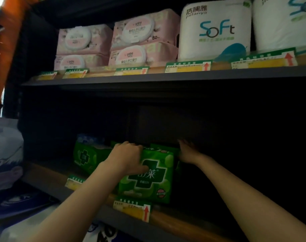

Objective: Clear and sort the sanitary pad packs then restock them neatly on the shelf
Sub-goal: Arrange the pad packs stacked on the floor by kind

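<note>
Your left hand (126, 157) grips the top of the front green pad pack (149, 179) at the lower shelf (175, 222) edge, while your right hand (187, 152), fingers straight, presses the row's right side, probably squaring it up.

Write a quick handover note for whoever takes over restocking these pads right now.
Left hand: grips the top left corner of the front green pad pack, thumb across its face.
Right hand: fingers straight, against the right side of the green packs behind it.
Things: that row stands at the lower shelf front edge, above a price tag. Another green pack sits further left, blue-topped packs behind it.
Done: a few packs are shelved.
Left: square up the row; the shelf right of it looks dark and unfilled.
</note>
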Available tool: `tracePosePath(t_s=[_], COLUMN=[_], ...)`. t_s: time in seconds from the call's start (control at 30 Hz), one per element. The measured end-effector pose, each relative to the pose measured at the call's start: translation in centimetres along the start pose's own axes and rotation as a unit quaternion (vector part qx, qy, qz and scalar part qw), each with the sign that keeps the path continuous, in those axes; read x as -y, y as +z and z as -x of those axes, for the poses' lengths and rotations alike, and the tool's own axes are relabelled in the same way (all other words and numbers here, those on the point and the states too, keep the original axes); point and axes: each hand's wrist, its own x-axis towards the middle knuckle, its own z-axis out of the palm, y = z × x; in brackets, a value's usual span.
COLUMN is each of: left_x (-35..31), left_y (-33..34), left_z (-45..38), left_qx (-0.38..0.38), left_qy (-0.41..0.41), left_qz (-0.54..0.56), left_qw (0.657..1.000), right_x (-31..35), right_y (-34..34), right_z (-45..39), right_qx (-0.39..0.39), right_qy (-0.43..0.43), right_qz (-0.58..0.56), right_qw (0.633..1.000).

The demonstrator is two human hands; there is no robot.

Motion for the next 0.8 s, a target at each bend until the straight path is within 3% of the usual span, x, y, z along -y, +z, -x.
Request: tracePosePath(t_s=[0.07,0.23,0.37,0.5,0.67,0.8], left_x=[-0.6,1.3,5.1,5.5,4.7,3.6], left_y=[0.0,0.3,2.1,3.9,4.3,4.0], left_z=[-0.6,-1.0,-0.3,0.8,-0.1,-1.6], left_qx=[0.035,0.050,0.074,0.083,0.065,0.047], left_qy=[-0.019,-0.152,-0.225,-0.213,-0.188,-0.108], left_qz=[-0.005,-0.096,-0.044,-0.014,0.051,0.143], left_qw=[0.999,0.982,0.970,0.973,0.979,0.983], right_x=[-0.2,-0.5,-1.6,-1.5,-2.6,-3.3], right_y=[1.4,2.3,2.5,2.9,2.3,2.4], right_z=[-0.3,0.2,-0.2,-0.8,-0.9,-0.3], right_qx=[0.019,-0.139,-0.179,-0.099,-0.061,-0.049], right_qy=[0.015,-0.037,-0.047,-0.065,-0.035,-0.019], right_qz=[0.017,0.086,0.027,-0.086,-0.010,-0.014], right_qw=[1.000,0.986,0.982,0.989,0.997,0.999])
